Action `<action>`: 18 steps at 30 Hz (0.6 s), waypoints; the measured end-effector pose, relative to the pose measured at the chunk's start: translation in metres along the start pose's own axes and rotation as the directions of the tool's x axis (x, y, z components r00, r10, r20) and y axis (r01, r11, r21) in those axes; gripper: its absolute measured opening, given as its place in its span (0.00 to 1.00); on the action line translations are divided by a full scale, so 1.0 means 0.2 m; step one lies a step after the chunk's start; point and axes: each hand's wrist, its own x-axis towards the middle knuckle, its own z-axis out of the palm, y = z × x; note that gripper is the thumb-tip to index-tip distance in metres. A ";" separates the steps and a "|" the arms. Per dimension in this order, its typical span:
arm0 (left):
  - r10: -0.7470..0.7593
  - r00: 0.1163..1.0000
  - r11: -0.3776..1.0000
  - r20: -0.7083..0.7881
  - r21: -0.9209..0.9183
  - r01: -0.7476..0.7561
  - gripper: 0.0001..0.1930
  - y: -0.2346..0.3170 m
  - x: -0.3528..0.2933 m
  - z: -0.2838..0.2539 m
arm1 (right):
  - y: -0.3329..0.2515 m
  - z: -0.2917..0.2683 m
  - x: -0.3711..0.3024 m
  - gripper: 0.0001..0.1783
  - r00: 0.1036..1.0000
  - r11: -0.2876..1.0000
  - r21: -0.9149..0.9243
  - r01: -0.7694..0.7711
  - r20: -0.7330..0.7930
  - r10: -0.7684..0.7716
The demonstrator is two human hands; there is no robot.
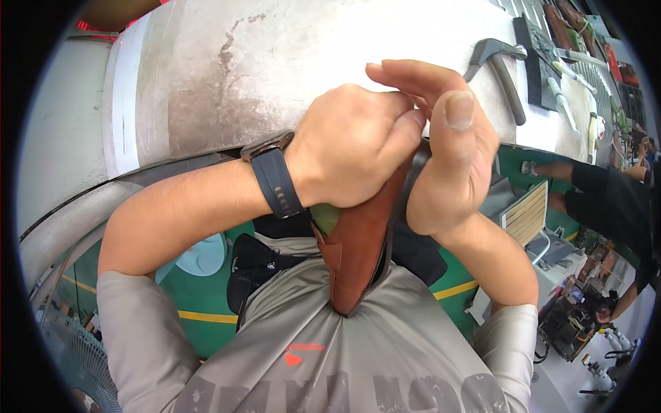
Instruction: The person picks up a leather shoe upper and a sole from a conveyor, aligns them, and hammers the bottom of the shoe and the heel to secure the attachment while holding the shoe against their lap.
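Note:
A brown leather shoe point(357, 237) with a dark sole point(394, 224) stands between my hands, its lower end against my shirt. Something green point(326, 218), perhaps a last, shows in its opening. My left hand point(358, 141) is closed over the shoe's upper part, knuckles up, and a watch with a dark strap sits on that wrist. Against the sole side lies my right hand point(451, 148), palm turned inward, thumb raised and fingers stretched out to the left above the left hand. The shoe's far end is hidden behind both hands.
Ahead spreads a worn pale worktable point(200, 82). On its right lie a hammer point(508, 86), a black block point(536, 65) and white brush-like tools point(563, 103). A slatted wooden seat point(525, 215) and another person point(609, 196) are at the right; a light-blue stool point(204, 255) is at the lower left.

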 end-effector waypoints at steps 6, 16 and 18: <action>-0.049 0.998 0.998 -0.037 -0.034 0.048 0.21 0.02 0.03 -0.02 | -0.05 0.01 0.05 0.24 0.997 0.968 -0.250 -0.003 0.080 0.024; 0.142 0.972 0.908 -0.186 0.416 -0.053 0.19 -0.29 0.40 -0.44 | 0.12 0.14 0.68 0.27 0.999 1.000 0.003 0.030 0.025 -0.030; 0.031 0.968 0.932 -0.249 0.357 0.062 0.29 -0.32 0.41 -0.34 | 0.22 0.12 0.70 0.31 0.936 0.927 0.134 -0.349 0.101 0.338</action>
